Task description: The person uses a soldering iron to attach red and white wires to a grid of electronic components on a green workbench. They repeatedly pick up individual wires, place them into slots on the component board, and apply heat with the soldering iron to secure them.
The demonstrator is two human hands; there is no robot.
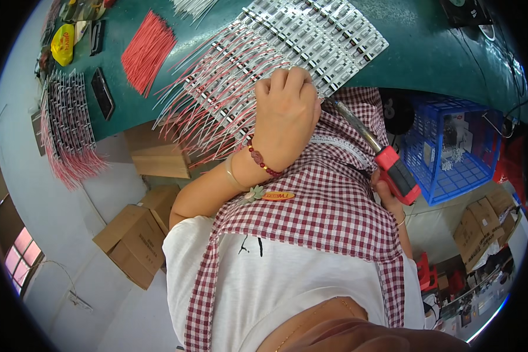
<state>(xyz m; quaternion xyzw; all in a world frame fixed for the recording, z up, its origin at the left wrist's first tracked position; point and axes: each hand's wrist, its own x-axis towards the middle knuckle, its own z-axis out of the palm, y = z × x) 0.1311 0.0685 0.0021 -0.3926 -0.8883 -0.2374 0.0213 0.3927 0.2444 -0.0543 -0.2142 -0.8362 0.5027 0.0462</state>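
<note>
Red and black, the handle of the soldering iron [386, 157] sits in the right hand [383, 188], whose fingers wrap it from behind and are partly hidden. The left hand [287, 108] bends over the big silver panel [341, 36] with its fingers curled down. Its fingertips are out of sight, so I cannot tell if it pinches a wire or just presses. The soldering iron points up at the panel's edge, close to the left hand.

The panel lies on the green table [408, 64], and its near side seems to stick out past the edge, over the checked apron [293, 218]. Red and white wires [185, 111] cover its left part, and lots hang loose. The right part shows no wires. So the step in hand seems to be joining wires to the panel, about half done. I think the next move calls for a still left hand and a light touch with the tip, away from the fingers.

The left hand hides the work spot, and the loose wires could snag. Farther left are a pile of red wires [148, 53], a black phone [102, 94] and a wired bundle of strips [68, 111]. A blue crate [434, 190] stands at the right.
</note>
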